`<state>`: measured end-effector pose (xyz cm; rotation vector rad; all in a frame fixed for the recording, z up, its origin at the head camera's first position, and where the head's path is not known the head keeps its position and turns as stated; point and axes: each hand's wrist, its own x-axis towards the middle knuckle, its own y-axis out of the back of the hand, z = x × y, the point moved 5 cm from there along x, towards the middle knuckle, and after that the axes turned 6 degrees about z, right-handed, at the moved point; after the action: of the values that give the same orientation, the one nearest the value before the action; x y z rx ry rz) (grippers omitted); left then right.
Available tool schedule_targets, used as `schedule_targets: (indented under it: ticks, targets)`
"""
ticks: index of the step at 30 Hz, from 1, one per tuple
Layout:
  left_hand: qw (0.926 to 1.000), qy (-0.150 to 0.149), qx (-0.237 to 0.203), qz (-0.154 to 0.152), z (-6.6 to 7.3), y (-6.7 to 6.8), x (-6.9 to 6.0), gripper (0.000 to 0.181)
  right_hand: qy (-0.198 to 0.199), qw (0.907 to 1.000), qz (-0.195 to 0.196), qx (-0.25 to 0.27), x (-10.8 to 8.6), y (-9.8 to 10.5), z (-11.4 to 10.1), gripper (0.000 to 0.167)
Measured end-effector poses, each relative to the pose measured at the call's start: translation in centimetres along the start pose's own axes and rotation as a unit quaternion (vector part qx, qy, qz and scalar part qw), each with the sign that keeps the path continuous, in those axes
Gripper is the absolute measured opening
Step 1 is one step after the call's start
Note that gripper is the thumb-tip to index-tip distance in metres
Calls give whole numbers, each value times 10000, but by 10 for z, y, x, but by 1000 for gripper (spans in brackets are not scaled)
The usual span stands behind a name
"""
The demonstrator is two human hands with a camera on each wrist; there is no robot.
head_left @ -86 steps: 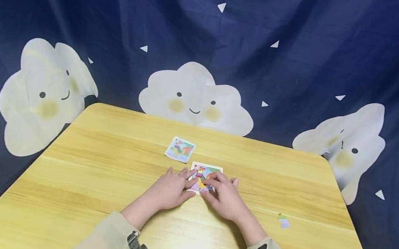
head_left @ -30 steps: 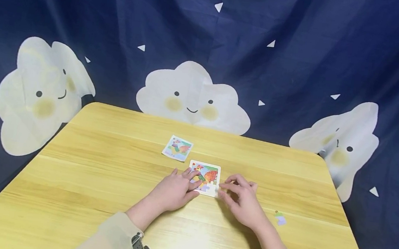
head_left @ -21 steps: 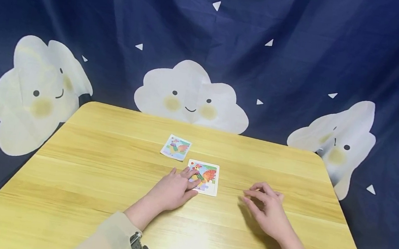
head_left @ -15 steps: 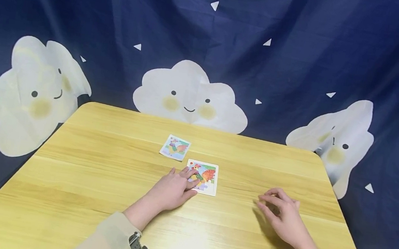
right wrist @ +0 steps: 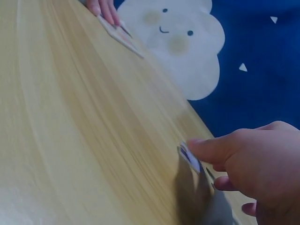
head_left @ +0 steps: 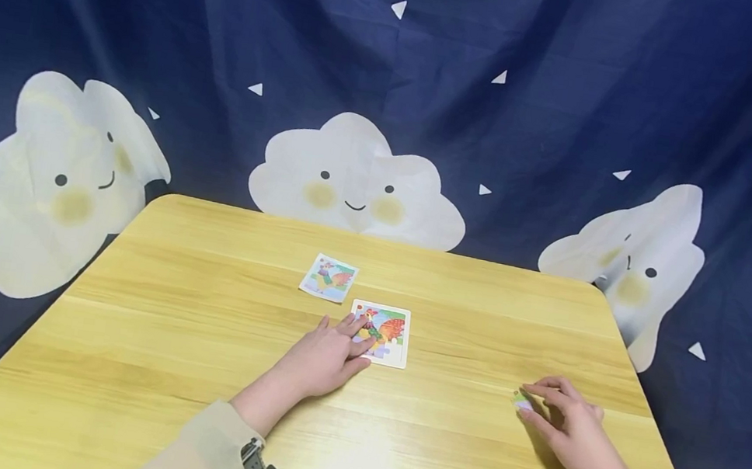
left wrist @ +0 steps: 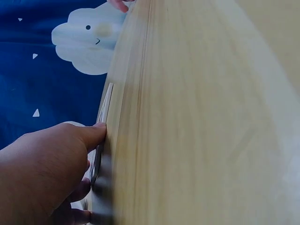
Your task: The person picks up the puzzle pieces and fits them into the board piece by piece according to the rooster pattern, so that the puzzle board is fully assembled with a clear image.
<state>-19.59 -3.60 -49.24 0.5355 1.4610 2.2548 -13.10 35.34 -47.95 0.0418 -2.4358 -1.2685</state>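
Note:
A square jigsaw puzzle point(head_left: 395, 332) with a rooster picture and white border lies mid-table. Its lower right corner shows a white unfilled area. My left hand point(head_left: 321, 361) rests on its left part, fingers spread over the picture, thumb at the near edge. In the left wrist view, the thumb of my left hand point(left wrist: 56, 164) touches the puzzle's thin edge. Further right, my right hand point(head_left: 570, 430) pinches a small green and lilac puzzle piece point(head_left: 521, 400) between thumb and fingertips. The right wrist view shows this piece point(right wrist: 189, 158) tilted at the thumb tip.
A paper card point(head_left: 330, 278) with the same rooster picture lies behind the puzzle, to its left. The wooden table point(head_left: 203, 268) has rounded back corners. Behind it hangs a dark blue curtain point(head_left: 513, 32) with smiling clouds.
My right hand has left the puzzle, moved right and taken hold of the piece lying there. The puzzle's lower right area is uncovered. My left hand has stayed on the puzzle.

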Motion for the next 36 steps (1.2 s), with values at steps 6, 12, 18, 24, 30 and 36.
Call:
schedule_targets:
  ticks: [6,12,18,24,30,36]
  targets:
    - [10000,13,-39,19,-2,-1,0,44,-19,9995,-279,160,-1,1,6,33]
    - [9999,25,-116,32,-3,-1,1,44,158,9984,-471,277,2,-2,5,37]
    - [9999,24,-170,10,-3,-1,2,45,240,9984,-441,276,7,-4,5,31]
    - [9998,58,-164,-5,-3,-2,2,45,152,9979,-535,342,12,-7,3,26]
    - [9998,64,-167,-2,-3,-1,1,45,75,9947,-437,924,14,-17,-3,26]
    - [9999,70,-144,-3,-3,-1,1,46,370,9948,-200,932,15,-27,-10,27]
